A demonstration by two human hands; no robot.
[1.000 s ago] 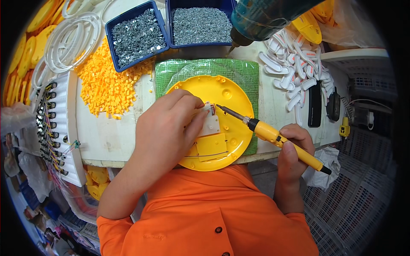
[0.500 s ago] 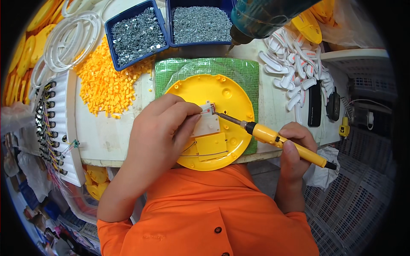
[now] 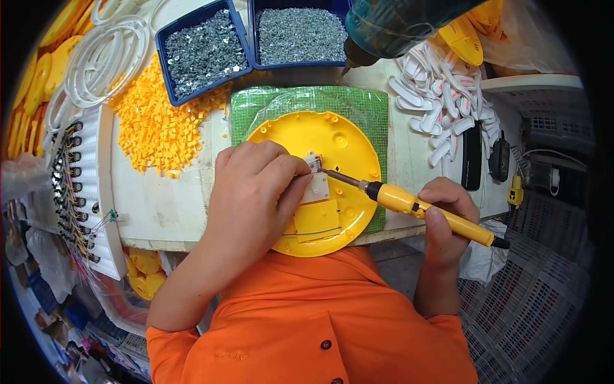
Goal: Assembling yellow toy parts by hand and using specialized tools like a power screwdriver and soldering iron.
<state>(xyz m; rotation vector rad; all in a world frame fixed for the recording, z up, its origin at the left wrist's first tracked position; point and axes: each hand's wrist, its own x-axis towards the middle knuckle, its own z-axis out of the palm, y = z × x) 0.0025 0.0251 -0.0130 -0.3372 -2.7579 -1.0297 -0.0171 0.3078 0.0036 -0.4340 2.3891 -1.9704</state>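
A round yellow plastic cover (image 3: 355, 211) lies on a green woven mat (image 3: 377, 102) before me, with a small white plate (image 3: 318, 190) and a yellow rectangular lid (image 3: 318, 218) on it. My right hand (image 3: 449, 214) grips a yellow soldering iron (image 3: 409, 205) by its handle; the iron's tip is at a small metal-edged part (image 3: 314, 163) above the white plate. My left hand (image 3: 259, 189) reaches over the cover from the left, thumb and forefinger pinched beside that part. What those fingertips hold is too small to make out.
Two blue bins (image 3: 246, 61) of small metal pieces stand behind the mat. Yellow plastic bits (image 3: 160, 128) are heaped left, near a white rack (image 3: 96, 192) of wired parts. A power driver (image 3: 377, 38) hangs overhead. White curved pieces (image 3: 441, 109) lie right.
My left hand has shifted slightly right, its fingertips nearer the iron's tip and covering more of the cover's wires. My right hand has barely moved.
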